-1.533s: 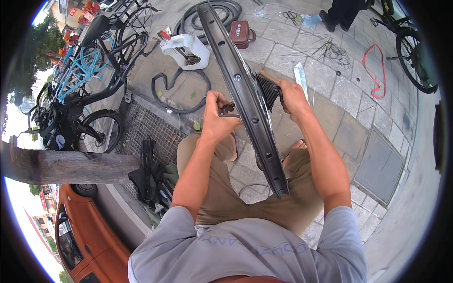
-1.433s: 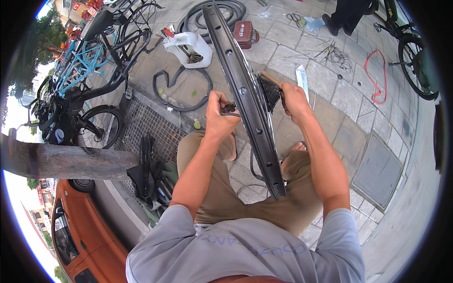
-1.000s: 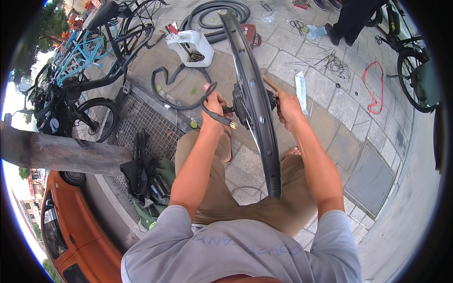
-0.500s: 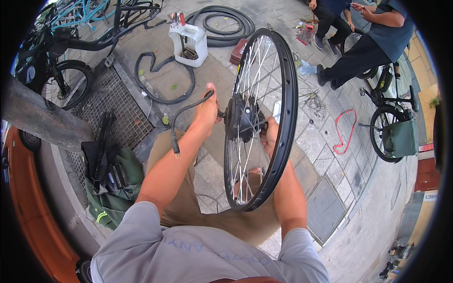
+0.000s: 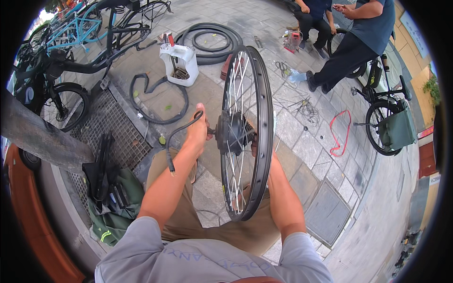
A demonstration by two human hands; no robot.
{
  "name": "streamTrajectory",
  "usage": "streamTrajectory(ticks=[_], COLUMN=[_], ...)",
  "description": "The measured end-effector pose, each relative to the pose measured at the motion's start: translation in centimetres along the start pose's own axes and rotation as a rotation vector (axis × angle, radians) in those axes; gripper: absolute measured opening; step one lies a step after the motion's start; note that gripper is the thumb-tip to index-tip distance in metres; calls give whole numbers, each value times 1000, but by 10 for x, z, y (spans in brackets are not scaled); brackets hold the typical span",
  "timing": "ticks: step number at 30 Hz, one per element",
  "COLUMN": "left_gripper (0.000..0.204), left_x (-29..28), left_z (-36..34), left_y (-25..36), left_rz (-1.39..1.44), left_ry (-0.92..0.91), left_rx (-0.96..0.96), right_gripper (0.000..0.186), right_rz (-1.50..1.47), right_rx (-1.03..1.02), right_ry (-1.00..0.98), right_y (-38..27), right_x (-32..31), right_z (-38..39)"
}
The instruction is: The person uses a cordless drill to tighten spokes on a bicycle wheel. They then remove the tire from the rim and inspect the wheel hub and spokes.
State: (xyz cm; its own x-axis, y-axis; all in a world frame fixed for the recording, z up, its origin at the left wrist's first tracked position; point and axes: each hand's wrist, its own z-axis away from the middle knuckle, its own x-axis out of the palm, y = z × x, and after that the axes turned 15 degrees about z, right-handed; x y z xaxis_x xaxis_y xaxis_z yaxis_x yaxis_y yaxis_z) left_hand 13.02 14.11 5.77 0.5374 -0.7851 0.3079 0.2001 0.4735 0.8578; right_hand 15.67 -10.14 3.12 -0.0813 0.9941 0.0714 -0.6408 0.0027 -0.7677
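Observation:
A bicycle wheel (image 5: 265,122) with a black rim, silver spokes and a black hub motor (image 5: 229,133) is held upright in front of me, seen nearly edge-on. It has no tyre. My left hand (image 5: 199,129) is closed around the axle end left of the hub, thumb pointing up. From that end a black cable (image 5: 168,148) loops over my wrist, its pin connector hanging by my forearm. My right hand (image 5: 255,147) grips the axle on the other side, beside the sprockets; the rim and spokes hide most of its fingers.
Ahead lie a cut-open white jug (image 5: 180,66) with tools, coiled tyres (image 5: 212,59) and an inner tube (image 5: 158,120). A red strap (image 5: 336,137) and tangled wire (image 5: 309,111) lie right. Bicycles stand left and right; two people are far right. A green bag (image 5: 115,207) sits left.
The wheel now appears further left and more edge-on, and its rim has spun, carrying a yellow mark from the upper to the lower side. Both hands stay at the axle as the view shifts.

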Motion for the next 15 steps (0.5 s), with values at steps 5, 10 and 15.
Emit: streamTrajectory(ticks=[5, 10, 15], left_gripper=[68, 67, 66], left_x=[-1, -3, -2], left_z=[-2, 1, 2], left_y=[0, 3, 3], left_rz=[10, 7, 3], left_ry=[-44, -61, -67], left_rx=[-21, -22, -21], right_gripper=[29, 29, 28], right_rz=[23, 84, 78], right_rx=[-20, -100, -125], right_ry=[122, 144, 152], right_y=[1, 0, 3], right_x=[7, 11, 10], right_z=[2, 8, 5])
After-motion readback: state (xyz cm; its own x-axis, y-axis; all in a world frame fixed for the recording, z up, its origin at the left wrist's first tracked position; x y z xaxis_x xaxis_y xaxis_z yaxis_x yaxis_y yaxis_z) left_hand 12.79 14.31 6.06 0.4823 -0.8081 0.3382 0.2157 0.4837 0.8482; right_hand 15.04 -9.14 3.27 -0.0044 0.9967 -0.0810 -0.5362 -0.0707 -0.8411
